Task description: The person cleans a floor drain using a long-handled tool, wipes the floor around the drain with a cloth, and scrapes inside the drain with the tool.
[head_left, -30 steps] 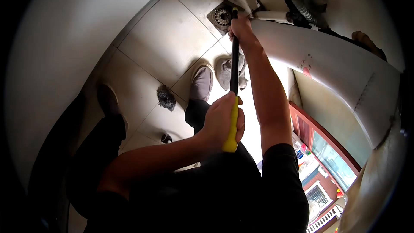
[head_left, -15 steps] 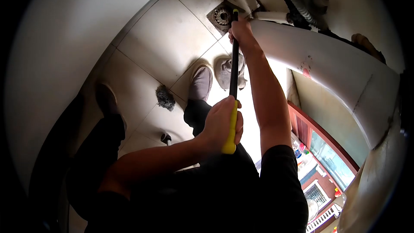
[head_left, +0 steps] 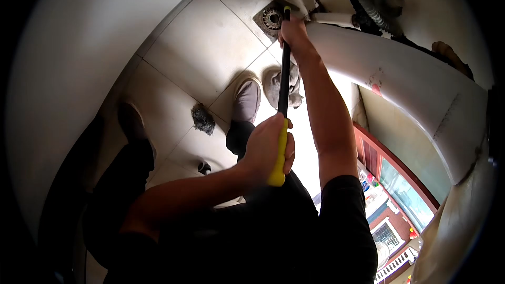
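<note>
A long black rod (head_left: 284, 81) with a yellow handle runs up the middle of the head view. My left hand (head_left: 265, 144) is wrapped round its yellow handle, close to my body. Further up, my right hand (head_left: 293, 32) grips the black part near the rod's far end, which has a yellow tip. Just left of that tip lies a dirty square floor drain (head_left: 272, 19) with a round grate. Whether the rod touches the drain or floor is hidden.
A grey cloth (head_left: 283, 87) lies beside my shoe (head_left: 246, 101). A dark scouring pad (head_left: 203, 119) and a small dark object (head_left: 204, 168) are on the tiles. White curved fixture (head_left: 400, 84) at right; corrugated hose (head_left: 363, 0) above it.
The yellow handle and my left hand have shifted slightly left and tilted the rod. My right hand has moved slightly up with the rod's far end.
</note>
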Demonstrator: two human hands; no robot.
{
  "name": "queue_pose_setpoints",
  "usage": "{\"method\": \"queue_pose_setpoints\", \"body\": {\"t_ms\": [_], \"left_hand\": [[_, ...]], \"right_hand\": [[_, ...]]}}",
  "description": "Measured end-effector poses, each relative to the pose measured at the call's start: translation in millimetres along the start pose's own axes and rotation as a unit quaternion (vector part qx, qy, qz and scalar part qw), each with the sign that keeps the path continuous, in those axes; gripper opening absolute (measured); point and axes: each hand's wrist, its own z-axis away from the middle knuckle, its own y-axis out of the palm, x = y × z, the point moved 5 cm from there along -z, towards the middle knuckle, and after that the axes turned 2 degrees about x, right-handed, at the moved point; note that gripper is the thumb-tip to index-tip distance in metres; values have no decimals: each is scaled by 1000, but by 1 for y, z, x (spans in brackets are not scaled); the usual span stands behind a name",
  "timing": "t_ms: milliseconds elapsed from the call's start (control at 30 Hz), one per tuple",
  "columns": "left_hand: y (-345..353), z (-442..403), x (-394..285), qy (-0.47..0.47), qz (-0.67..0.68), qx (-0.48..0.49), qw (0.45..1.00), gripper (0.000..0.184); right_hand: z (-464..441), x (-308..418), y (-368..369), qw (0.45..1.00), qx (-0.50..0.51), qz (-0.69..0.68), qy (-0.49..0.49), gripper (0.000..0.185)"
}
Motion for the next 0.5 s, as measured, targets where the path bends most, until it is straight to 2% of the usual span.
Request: {"method": "queue_pose_setpoints", "body": {"t_ms": [67, 167, 233, 300, 333, 367, 433, 467, 500], "left_hand": [[-4, 0, 4, -10, 22, 18, 1000, 33], [8, -2, -12, 4, 10, -6, 1000, 33], [6, 0, -9, 2, 10, -1, 1000, 33], [3, 5, -5, -4, 12, 17, 1000, 33], [2, 5, -6, 3, 5, 9, 1000, 33], [3, 0, -8, 1, 6, 8, 1000, 33], [10, -5, -13, 9, 12, 4, 1000, 33], [10, -6, -11, 4, 14, -1, 1000, 34], [7, -4, -9, -12, 16, -1, 1000, 35]], "right_hand": [[-13, -5, 5, 999, -1, 33, -28, 13], [-5, 15, 1, 1000, 24, 17, 6, 15], [-14, 5, 1, 999, 29, 37, -12, 49], [-22, -6, 4, 997, 20, 76, -20, 49], [-29, -4, 3, 990, -22, 126, -59, 46], [-40, -5, 3, 990, -21, 126, -57, 46], [-27, 6, -1, 999, 25, 35, 3, 47], [-49, 2, -3, 984, 21, 176, -22, 51], [-42, 3, 0, 986, 8, 166, -30, 56]]}}
